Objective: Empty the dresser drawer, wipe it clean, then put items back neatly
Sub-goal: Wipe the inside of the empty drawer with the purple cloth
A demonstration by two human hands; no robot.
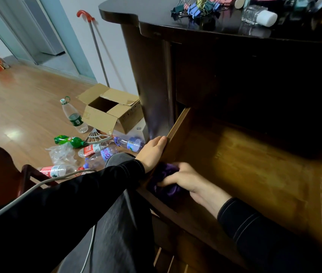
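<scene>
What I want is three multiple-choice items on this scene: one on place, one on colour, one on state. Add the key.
1. Where is the cloth? A: dresser top. B: near left corner of the drawer. C: floor.
2. Its colour? A: purple. B: white. C: yellow.
3. The drawer is: A: shut. B: open, bottom bare. C: open, full of bottles.
Key: 1 B, the right hand grips it there; 2 A, purple folds show; 3 B, bare wood shows while the left hand holds its side wall.

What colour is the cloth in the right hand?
Dark purple. The crumpled cloth in the right hand, inside the open wooden drawer, shows best in the head view.
</scene>
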